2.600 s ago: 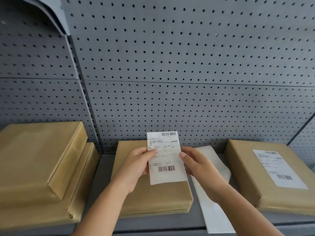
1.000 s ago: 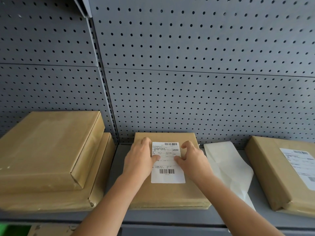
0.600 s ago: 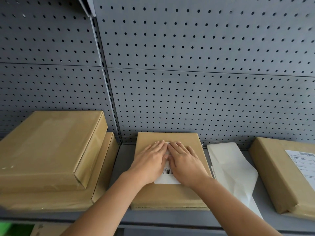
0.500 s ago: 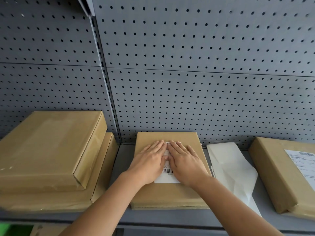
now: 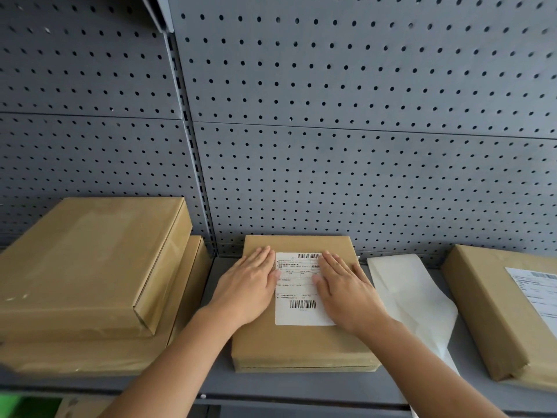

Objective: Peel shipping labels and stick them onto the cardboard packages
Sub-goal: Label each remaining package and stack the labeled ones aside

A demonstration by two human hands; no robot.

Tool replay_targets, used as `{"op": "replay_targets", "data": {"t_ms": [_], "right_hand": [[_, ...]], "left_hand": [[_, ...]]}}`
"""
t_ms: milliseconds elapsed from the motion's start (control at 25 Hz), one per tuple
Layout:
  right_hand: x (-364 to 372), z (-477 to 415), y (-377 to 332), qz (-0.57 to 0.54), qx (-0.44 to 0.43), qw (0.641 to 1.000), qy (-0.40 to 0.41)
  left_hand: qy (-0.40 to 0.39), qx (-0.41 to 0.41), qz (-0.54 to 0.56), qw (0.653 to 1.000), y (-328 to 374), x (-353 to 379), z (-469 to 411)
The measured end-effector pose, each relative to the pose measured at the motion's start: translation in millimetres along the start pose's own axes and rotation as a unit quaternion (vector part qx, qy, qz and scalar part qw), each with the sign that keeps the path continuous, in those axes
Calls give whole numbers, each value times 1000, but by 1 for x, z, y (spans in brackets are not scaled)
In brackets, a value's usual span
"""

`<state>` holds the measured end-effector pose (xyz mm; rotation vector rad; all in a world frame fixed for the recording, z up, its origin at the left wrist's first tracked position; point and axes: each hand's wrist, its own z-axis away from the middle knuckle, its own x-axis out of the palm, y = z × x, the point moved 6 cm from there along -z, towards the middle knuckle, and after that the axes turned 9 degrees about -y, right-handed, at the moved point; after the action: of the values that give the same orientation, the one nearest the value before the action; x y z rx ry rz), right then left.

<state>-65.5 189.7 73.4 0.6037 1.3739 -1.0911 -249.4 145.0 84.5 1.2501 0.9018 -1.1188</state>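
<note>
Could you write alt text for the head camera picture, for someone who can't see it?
A left hand and right hand, fingers flat, press a white shipping label onto a cardboard package on a grey shelf. Two stacked packages lie to the left; white backing paper and a labelled package lie to the right.

Open air above the boxes, all the way up the pegboard wall (image 5: 361, 161). The left side is blocked by a stack of two boxes (image 5: 90, 267), taller than the middle package (image 5: 301, 342), with only a narrow bare lane of shelf (image 5: 301, 384) between them. The right lane, between the middle package and the right package (image 5: 488, 303), is wider but covered by a loose paper sheet (image 5: 413, 291) that runs past the front edge. There's a bare strip along the shelf front. The middle package's back edge sits close to the wall.
</note>
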Motion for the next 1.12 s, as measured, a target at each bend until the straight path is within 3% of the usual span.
{"op": "replay_targets", "data": {"t_ms": [280,760,1120], "right_hand": [[6,36,-34,-7,-91,995,-34],[8,54,-2,15,-25,1000,-11],[25,88,-48,13,-98,994,-38]], "left_hand": [[-13,94,-15,995,42,15,35],[-54,21,-30,998,26,21,48],[-68,79,-38,994,52,33,79]]}}
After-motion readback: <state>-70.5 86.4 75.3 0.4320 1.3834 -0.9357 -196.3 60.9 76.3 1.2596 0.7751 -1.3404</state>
